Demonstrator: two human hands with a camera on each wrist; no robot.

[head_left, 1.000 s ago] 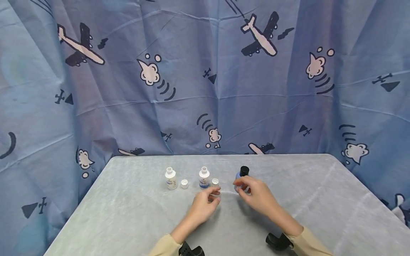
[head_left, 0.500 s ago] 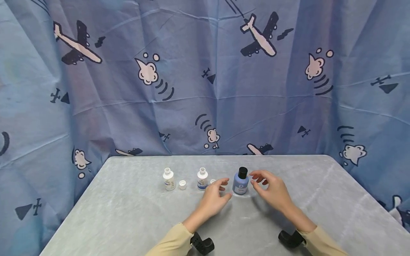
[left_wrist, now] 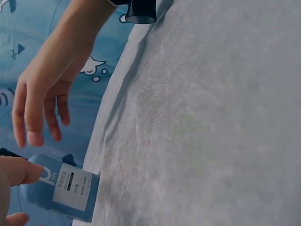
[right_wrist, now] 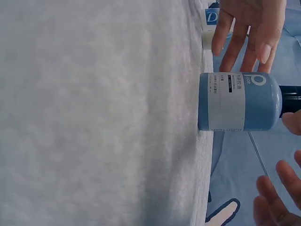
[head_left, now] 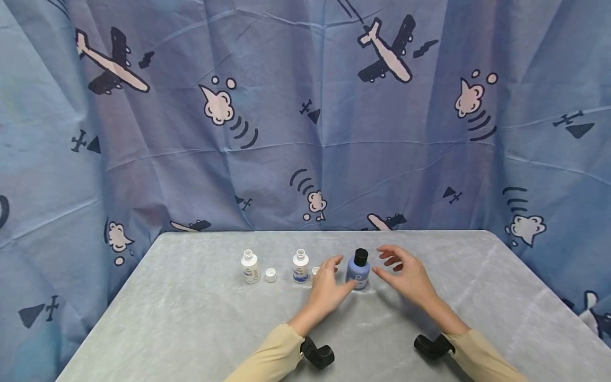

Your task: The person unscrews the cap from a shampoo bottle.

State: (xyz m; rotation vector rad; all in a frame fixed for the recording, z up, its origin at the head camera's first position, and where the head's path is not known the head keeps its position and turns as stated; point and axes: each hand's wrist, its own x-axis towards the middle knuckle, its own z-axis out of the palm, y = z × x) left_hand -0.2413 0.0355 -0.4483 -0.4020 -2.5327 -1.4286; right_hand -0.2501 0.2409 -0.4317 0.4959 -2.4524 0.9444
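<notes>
Blue bottle [head_left: 358, 271] upright, table [head_left: 191, 329] centre, black cap on. Left hand [head_left: 328, 286] open, fingertip touching bottle side. Right hand [head_left: 406, 273] open, just right, holding nothing. Risk: sideways nudge tips bottle toward 2 uncapped white bottles [head_left: 250, 267] at left.

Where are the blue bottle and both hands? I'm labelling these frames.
blue bottle [head_left: 358, 274], head view, on its body.
left hand [head_left: 327, 289], head view, back of hand.
right hand [head_left: 409, 277], head view, back of hand.

Upright blue bottle [head_left: 358, 272] with black cap [head_left: 361, 257], mid-table between both hands.
</notes>
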